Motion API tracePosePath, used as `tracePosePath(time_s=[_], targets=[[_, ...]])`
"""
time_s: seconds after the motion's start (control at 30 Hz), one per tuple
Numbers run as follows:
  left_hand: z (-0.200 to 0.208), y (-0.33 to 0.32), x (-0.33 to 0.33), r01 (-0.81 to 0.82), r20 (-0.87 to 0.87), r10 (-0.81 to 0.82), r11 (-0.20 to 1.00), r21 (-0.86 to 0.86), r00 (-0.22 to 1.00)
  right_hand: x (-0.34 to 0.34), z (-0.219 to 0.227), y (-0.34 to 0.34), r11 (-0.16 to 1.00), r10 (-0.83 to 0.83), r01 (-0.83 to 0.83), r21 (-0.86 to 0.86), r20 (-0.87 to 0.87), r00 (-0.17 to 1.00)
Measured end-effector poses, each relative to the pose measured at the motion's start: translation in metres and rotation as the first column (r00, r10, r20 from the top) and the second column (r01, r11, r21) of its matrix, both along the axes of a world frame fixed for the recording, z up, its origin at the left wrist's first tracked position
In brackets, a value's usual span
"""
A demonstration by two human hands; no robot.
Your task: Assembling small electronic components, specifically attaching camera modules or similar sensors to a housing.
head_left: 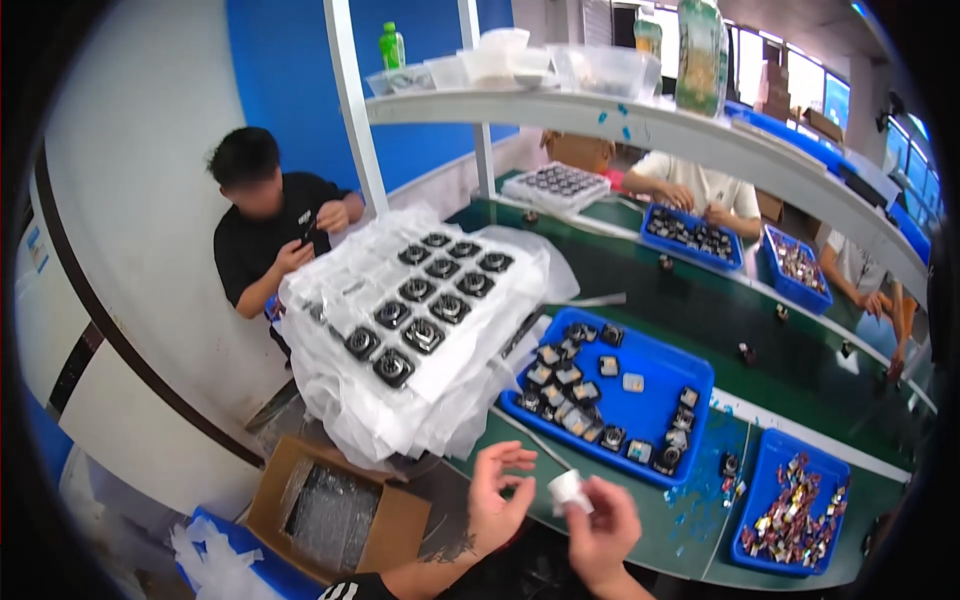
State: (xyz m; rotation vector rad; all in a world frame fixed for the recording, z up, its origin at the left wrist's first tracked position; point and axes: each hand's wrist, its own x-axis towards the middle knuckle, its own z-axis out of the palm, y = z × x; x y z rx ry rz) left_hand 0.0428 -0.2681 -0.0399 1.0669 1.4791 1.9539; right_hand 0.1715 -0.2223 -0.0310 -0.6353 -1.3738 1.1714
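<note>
In front of the table edge, my right hand [605, 528] pinches a small white piece [569, 492], roughly cylindrical; its exact kind is unclear. To its left is my left hand [497, 497], fingers apart and nothing in it. Just beyond both hands lies a blue tray [652, 405] holding many small square black-and-grey parts with round centres, most of them grouped on the left side and along the right edge. A single similar black part [730, 463] rests on the green table right of the tray.
Left of the tray, a white plastic-lined tray [372, 278] carries rows of black square parts. A blue bin [775, 448] of small colourful pieces stands at right. Below left sits an open cardboard box [402, 530]. A white shelf [560, 103] crosses overhead. Several co-workers are around the green conveyor [600, 262].
</note>
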Motion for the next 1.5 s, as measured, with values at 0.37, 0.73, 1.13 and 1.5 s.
tracePosePath(time_s=[0.37,0.73,1.13,1.5], targets=[[0.004,0.034,0.014,0.135,0.030,-0.136,0.991,0.006,0.990,0.014,0.026,0.019,0.950,0.077,-0.148,0.276,0.251,0.965],[0.018,0.053,0.022,0.164,-0.012,-0.164,0.984,0.069,0.986,0.020,0.019,0.032,0.987,0.143,-0.152,0.059,0.138,0.980],[0.033,0.075,0.023,0.182,-0.053,-0.184,0.983,-0.028,0.982,0.040,0.020,0.054,0.973,-0.007,-0.082,-0.217,-0.379,0.925],[0.037,0.078,0.031,0.210,-0.336,-0.249,0.966,-0.148,0.908,0.059,0.020,0.046,0.942,0.248,-0.291,-0.168,-0.237,0.939]])
